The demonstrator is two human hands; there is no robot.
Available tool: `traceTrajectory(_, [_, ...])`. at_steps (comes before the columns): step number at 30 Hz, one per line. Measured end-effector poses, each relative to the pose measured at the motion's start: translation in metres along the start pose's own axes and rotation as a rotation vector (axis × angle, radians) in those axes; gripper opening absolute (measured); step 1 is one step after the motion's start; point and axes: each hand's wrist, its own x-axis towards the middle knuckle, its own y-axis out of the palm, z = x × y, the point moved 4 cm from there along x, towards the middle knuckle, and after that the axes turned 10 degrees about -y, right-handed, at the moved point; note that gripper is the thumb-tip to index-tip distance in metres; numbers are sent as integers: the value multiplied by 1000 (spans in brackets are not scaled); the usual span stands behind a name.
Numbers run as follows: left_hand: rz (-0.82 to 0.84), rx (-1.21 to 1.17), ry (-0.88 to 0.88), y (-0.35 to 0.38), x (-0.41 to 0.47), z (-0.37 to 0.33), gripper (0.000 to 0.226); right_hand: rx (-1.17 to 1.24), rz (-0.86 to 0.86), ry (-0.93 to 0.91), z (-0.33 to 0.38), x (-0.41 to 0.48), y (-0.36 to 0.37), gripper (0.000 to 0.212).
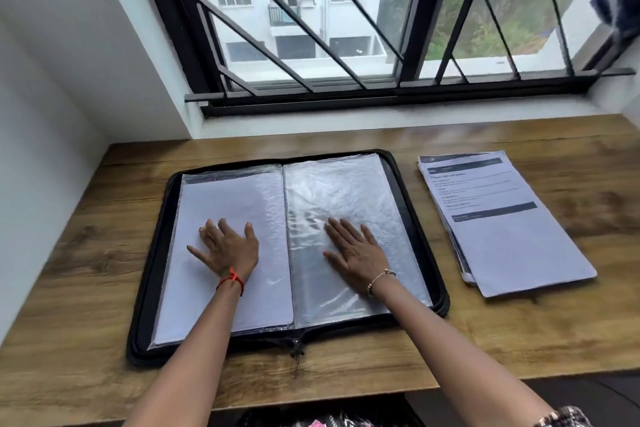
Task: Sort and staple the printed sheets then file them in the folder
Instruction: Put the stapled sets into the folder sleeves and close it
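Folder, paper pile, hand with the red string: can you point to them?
folder (152, 288), head view, black zip edge on its left side.
paper pile (512, 239), head view, blank lower part of top sheet.
left hand (228, 248), head view, back of the hand.

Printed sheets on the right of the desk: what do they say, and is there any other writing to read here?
Top of the printed sheets: headings, dark bands and text lines, all too blurred to read.
Folder: no label showing; the sheet in its left sleeve looks blank.
No other writing visible.

Daylight from window (346, 10); sleeve glare; soft, edges warped.
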Motion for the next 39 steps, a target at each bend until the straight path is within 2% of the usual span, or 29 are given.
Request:
traceTrajectory(2, [28, 22, 37, 6, -9, -17, 62, -17, 11, 35, -19, -13, -4, 92])
traceTrajectory(6, [100, -14, 217, 37, -57, -67, 61, -9, 59, 140, -67, -50, -12, 101])
traceTrajectory(9, [150, -121, 349, 49, -83, -96, 57, 23, -34, 288, -94, -66, -25, 97])
traceTrajectory(11, [170, -248, 466, 57, -103, -125, 51, 50, -155, 403, -126, -85, -42, 83])
traceTrajectory(13, [210, -383, 613, 63, -121, -152, 44, 51, -232, 496, -157, -102, -55, 56])
traceTrajectory(16, [305, -466, 708, 75, -147, -199, 33, 30, -303, 608, -210, -124, -78, 45])
traceTrajectory(18, [361, -461, 712, 81, -161, -229, 29, 28, -281, 688, -241, -132, -88, 44])
traceTrajectory(22, [483, -456, 603, 102, -179, -268, 27, 87, -233, 839, -285, -140, -97, 46])
traceTrajectory(25, [548, -436, 542, 113, -187, -280, 6, 147, -213, 888, -304, -141, -97, 41])
traceTrajectory(32, [655, -452, 425, 147, -183, -283, 14, 169, -183, 885, -323, -135, -95, 35])
traceTrajectory(36, [613, -452, 386, 184, -171, -284, 56, 220, -300, 908, -323, -130, -98, 26])
traceTrajectory(39, [544, -452, 415, 145, -196, -293, 40, 192, -393, 906, -319, -128, -100, 21])
